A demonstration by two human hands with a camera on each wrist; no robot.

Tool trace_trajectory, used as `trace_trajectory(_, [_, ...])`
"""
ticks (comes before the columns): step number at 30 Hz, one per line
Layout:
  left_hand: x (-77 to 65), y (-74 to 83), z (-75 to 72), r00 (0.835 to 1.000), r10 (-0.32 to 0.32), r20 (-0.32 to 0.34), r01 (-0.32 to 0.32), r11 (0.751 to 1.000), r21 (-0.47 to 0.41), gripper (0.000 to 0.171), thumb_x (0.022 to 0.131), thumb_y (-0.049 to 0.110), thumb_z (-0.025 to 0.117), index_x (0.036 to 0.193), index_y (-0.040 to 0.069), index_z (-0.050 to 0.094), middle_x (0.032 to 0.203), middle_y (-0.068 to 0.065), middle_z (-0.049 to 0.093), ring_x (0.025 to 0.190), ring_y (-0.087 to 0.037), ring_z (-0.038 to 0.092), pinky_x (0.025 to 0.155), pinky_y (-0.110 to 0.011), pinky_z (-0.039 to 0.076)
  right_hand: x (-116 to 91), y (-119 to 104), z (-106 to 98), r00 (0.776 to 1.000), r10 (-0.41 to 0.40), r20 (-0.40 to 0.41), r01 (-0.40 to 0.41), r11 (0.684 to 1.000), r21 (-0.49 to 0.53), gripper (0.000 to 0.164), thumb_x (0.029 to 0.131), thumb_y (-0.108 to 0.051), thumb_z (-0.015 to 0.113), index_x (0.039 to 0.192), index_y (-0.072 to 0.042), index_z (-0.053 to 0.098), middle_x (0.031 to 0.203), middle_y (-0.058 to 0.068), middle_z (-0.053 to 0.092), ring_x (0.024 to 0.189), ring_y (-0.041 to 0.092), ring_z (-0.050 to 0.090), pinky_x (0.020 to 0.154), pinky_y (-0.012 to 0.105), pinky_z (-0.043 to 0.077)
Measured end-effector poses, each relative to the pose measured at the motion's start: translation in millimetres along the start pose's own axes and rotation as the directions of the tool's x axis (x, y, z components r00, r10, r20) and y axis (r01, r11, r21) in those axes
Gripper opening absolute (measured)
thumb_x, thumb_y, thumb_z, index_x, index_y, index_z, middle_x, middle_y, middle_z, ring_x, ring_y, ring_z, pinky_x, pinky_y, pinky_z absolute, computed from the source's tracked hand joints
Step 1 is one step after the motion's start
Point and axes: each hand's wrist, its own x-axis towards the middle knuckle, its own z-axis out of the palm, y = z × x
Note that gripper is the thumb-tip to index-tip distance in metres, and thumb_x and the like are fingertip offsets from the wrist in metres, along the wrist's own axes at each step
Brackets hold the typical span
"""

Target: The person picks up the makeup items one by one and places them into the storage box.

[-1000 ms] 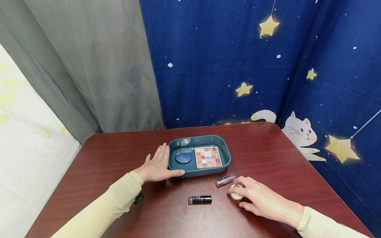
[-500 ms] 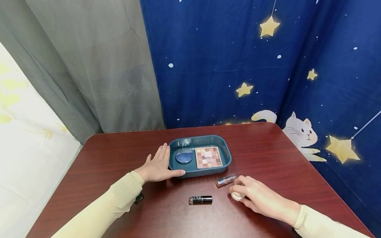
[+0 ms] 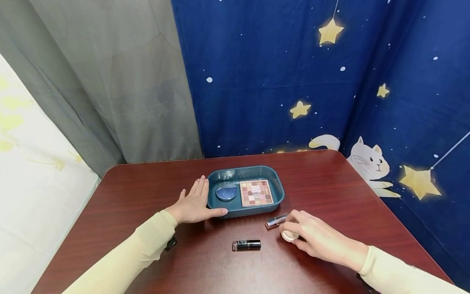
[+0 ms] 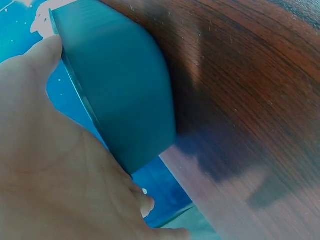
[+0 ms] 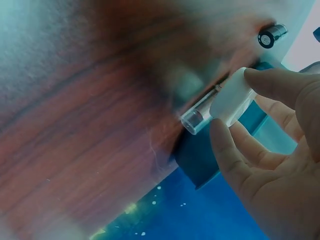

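Observation:
My left hand (image 3: pixel 192 207) lies with straight fingers along the left end of a teal plastic tray (image 3: pixel 253 212), thumb at its front rim. In the left wrist view the tray's side (image 4: pixel 120 85) is next to the palm. Inside the tray are a blue rounded case (image 3: pixel 226 191) and an eyeshadow palette (image 3: pixel 256 193). My right hand (image 3: pixel 315 237) pinches a small round white container (image 3: pixel 289 235) between thumb and fingers; the right wrist view shows this white container (image 5: pixel 231 97) tilted. Just beyond it lies a silver lipstick tube with a clear end (image 3: pixel 275 221), partly behind the fingers.
A black lipstick tube (image 3: pixel 246 245) lies on the dark red wooden table (image 3: pixel 147 183), in front of the tray. Behind the table hang a grey curtain (image 3: pixel 139 81) and a blue curtain with stars (image 3: pixel 257 81).
My right thumb has closed in on the round white container, and the hand has shifted slightly left and away from me with it. The left hand and tray stay as they were.

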Motion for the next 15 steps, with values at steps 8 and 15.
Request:
trace_trajectory(8, [-0.5,1.1,-0.3,1.000,0.002,0.001,-0.002,1.000,-0.006,0.129,0.078,0.086,0.053,0.160,-0.002,0.007,0.167,-0.019,0.000,0.153,-0.037,0.004,0.113,-0.071,0.008,10,-1,-8,1.000,0.003,-0.014,-0.003,1.000,-0.010,0.039,0.082,-0.008,0.082,0.107,-0.033,0.066,0.105,-0.014,0.053,0.090,0.003,0.049,0.073,0.023,0.048])
trace_trajectory(15, [-0.7,-0.1,0.6,1.000,0.002,-0.005,-0.002,1.000,-0.004,0.129,0.078,0.086,0.053,0.160,-0.003,0.007,0.167,-0.019,0.001,0.153,-0.037,0.004,0.113,-0.071,0.008,25,-1,-17,0.998,-0.022,-0.052,0.021,1.000,-0.023,0.043,0.082,-0.009,0.083,0.117,-0.029,0.068,0.107,-0.012,0.054,0.092,0.005,0.050,0.074,0.026,0.051])
